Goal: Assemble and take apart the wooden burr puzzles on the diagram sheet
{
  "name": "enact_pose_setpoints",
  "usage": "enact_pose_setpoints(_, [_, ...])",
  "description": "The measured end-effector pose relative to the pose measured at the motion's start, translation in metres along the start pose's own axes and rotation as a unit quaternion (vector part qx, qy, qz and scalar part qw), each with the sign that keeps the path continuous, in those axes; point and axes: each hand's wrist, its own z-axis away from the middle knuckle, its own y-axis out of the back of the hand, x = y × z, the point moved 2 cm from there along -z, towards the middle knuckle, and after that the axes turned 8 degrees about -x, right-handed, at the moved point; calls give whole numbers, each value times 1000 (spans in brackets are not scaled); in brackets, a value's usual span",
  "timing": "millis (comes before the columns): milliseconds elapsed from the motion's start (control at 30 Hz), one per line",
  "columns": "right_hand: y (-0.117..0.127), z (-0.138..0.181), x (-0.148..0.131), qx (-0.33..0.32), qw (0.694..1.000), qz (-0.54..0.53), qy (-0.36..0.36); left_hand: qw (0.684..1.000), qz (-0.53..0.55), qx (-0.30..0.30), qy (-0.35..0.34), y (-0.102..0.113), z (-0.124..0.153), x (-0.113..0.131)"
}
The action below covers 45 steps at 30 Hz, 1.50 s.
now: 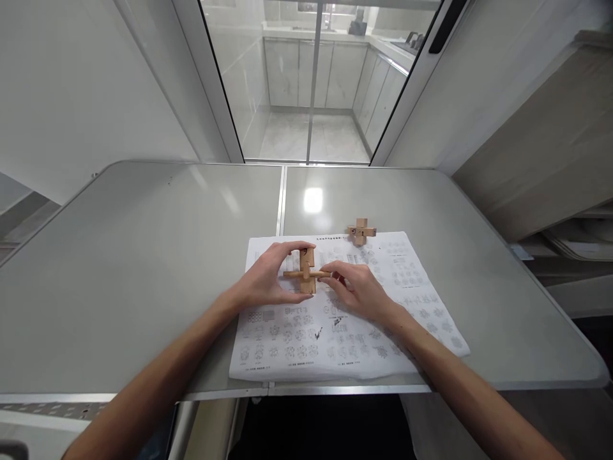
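Over a printed instruction sheet (pixel 297 358), both hands hold a small wooden interlocking puzzle (pixel 307 284) made of crossed pieces. My left hand (pixel 271 275) is closed round it from the left, thumb at the near end and a finger at the far end. With its fingertips, my right hand (pixel 357 287) pinches the right end of the thin crosswise stick. A dark handwritten mark shows on the puzzle's far piece. Beyond the hands, a second cross-shaped wooden puzzle (pixel 361 232) rests at the sheet's far edge, touched by neither hand.
The sheet lies on a pale glossy folding table (pixel 143 275) with a metal seam down its middle. Behind the table stands a glass sliding door (pixel 313 83), with a kitchen beyond it. Wooden shelving (pixel 541 140) rises at the right.
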Motion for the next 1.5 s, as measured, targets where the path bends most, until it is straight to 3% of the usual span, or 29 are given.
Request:
enact_pose_setpoints(300, [-8,-4,-3,-4,988,-154,-28,975,-132,120,-131,-2,-2,10])
enact_pose_setpoints(467, [-13,-3,-4,-22,981,-187,-50,969,-171,89,-153,-11,-1,18])
enact_pose_setpoints(633, [-7,-4,0,21,973,-219,-65,968,-184,98,-143,-8,0,15])
enact_pose_setpoints(800, [-1,-3,8,82,983,-128,-101,959,-195,182,-95,4,2,2])
enact_pose_setpoints(967, [-9,-2,5,35,995,-19,-90,952,-199,225,-61,9,4,-1])
enact_pose_setpoints(1133, [-12,-4,0,-8,999,20,-41,957,-181,214,-73,5,4,1])
enact_pose_setpoints(1333, [-3,-6,-5,79,997,7,11,975,-134,159,-82,-2,5,3])
enact_pose_setpoints(1500, [-1,-5,-6,78,996,-6,33,986,-78,122,-82,-2,5,7])
